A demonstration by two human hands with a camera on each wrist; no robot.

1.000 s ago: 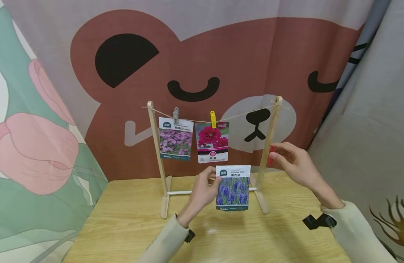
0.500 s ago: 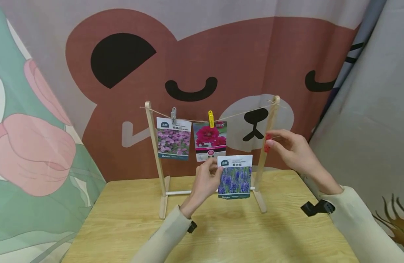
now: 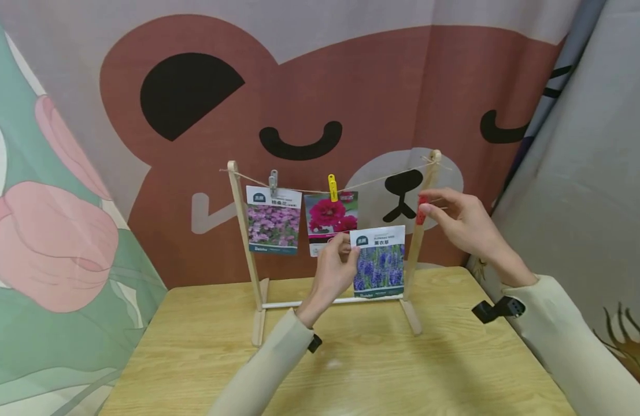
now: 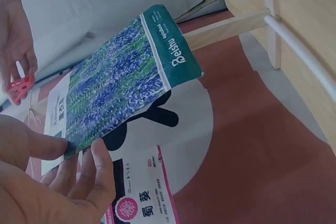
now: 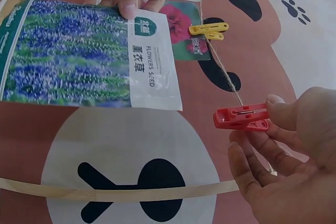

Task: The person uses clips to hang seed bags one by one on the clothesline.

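My left hand [image 3: 336, 270] pinches the left edge of a seed packet with purple lavender-like flowers [image 3: 379, 263], holding it upright below the string, partly in front of another packet. Thumb in front, fingers behind, as the left wrist view shows. Between the thumb and fingers of my right hand [image 3: 462, 222] is a red clothespin [image 5: 241, 117], near the right post of the wooden rack. From the string [image 3: 382, 180] hang two packets: one of pink flowers [image 3: 273, 222] under a grey clothespin [image 3: 273, 182], one of a magenta bloom [image 3: 327, 215] under a yellow clothespin [image 3: 332, 188].
The wooden rack has a left post [image 3: 245, 237], a right post [image 3: 416, 245] and a white crossbar [image 3: 283, 304] low between its feet. It stands on a wood-grain table [image 3: 205, 358]. A curtain with a bear print [image 3: 205, 167] hangs close behind.
Both hands have risen toward the string, the left with the lavender-like packet, the right with the red clothespin. The packet now overlaps the lower right of the magenta one.
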